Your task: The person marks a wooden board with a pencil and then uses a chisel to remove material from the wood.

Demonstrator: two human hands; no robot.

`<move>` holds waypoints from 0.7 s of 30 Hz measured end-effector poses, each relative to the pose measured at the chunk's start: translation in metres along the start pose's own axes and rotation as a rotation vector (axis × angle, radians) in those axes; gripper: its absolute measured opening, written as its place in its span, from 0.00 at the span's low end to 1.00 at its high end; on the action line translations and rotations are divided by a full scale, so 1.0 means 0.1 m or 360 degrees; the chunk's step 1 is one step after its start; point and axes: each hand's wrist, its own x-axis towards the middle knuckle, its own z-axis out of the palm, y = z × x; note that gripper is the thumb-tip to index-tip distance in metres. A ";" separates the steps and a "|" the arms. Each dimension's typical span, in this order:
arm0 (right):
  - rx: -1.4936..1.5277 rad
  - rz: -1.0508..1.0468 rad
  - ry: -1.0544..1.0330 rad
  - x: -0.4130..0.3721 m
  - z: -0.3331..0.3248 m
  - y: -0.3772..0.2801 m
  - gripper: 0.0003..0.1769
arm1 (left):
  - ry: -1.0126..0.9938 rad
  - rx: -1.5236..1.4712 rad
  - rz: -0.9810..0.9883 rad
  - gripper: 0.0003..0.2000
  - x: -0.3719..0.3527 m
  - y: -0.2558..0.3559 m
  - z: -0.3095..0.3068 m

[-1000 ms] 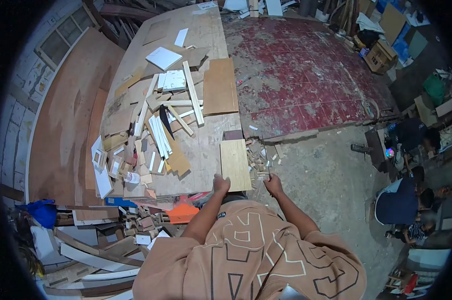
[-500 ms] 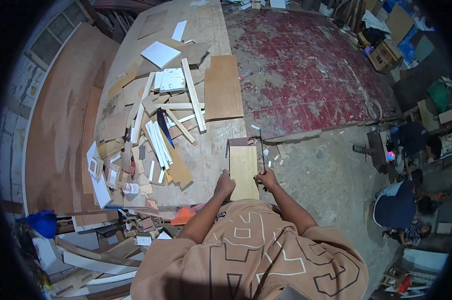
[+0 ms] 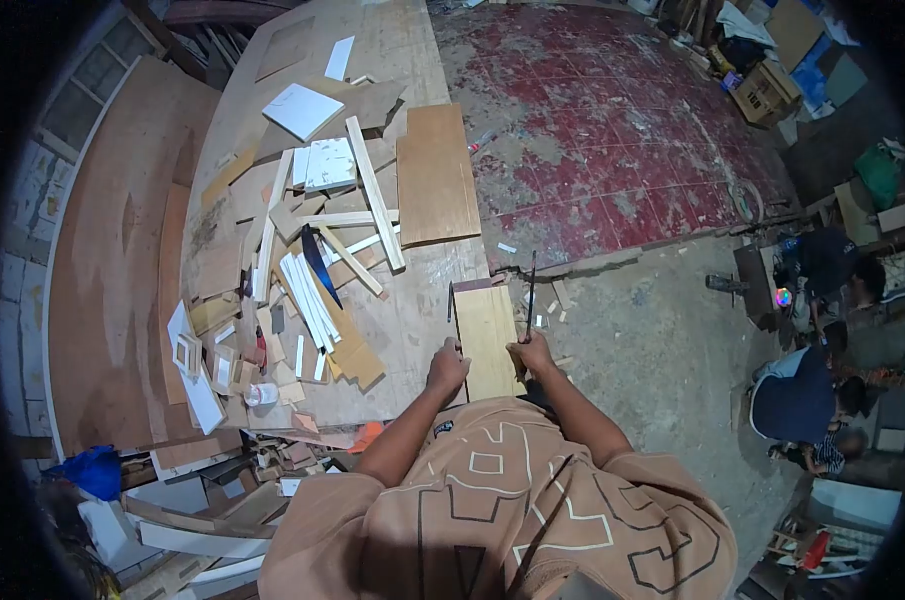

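Note:
A pale wooden board (image 3: 487, 335) lies lengthwise in front of my torso at the table's right edge, with a dark brown piece (image 3: 474, 285) at its far end. My left hand (image 3: 448, 370) is closed against the board's left side. On the other side, my right hand (image 3: 532, 355) grips a long, thin, dark blade-like tool (image 3: 531, 298), which points away from me just beside the board's right edge. Its exact kind I cannot make out. A thin dark strip (image 3: 450, 303) lies left of the board's far end.
Wood strips (image 3: 374, 195), white strips (image 3: 310, 300) and a brown panel (image 3: 438, 175) cover the worktable (image 3: 412, 325). A small white container (image 3: 262, 394) stands near its front edge. Red floor (image 3: 602, 130) lies beyond. Two people (image 3: 794, 395) (image 3: 822, 262) are at the right.
The dark tool's far end has swung slightly right, away from the board. My hands stay at the board's sides. The whole view has shifted a little.

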 end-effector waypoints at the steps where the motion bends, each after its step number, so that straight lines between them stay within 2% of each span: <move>1: -0.0022 -0.0009 0.0023 0.02 0.00 -0.01 0.18 | -0.0008 0.0012 -0.0014 0.20 0.01 0.01 -0.01; 5: -0.0132 -0.0152 0.0035 0.11 0.01 -0.05 0.17 | 0.0006 0.0053 0.0009 0.19 0.07 0.01 -0.01; 9: -0.0158 -0.0155 0.0004 0.10 -0.01 -0.04 0.16 | -0.0013 0.0087 0.0010 0.19 0.11 -0.03 0.01; 14: -0.0020 -0.0005 -0.0074 -0.04 -0.03 -0.12 0.17 | 0.0086 0.0078 0.0143 0.17 0.14 -0.09 0.06; 21: -0.0066 -0.0124 0.0005 -0.01 0.02 -0.07 0.14 | -0.0004 0.0006 0.0119 0.16 0.16 -0.03 -0.01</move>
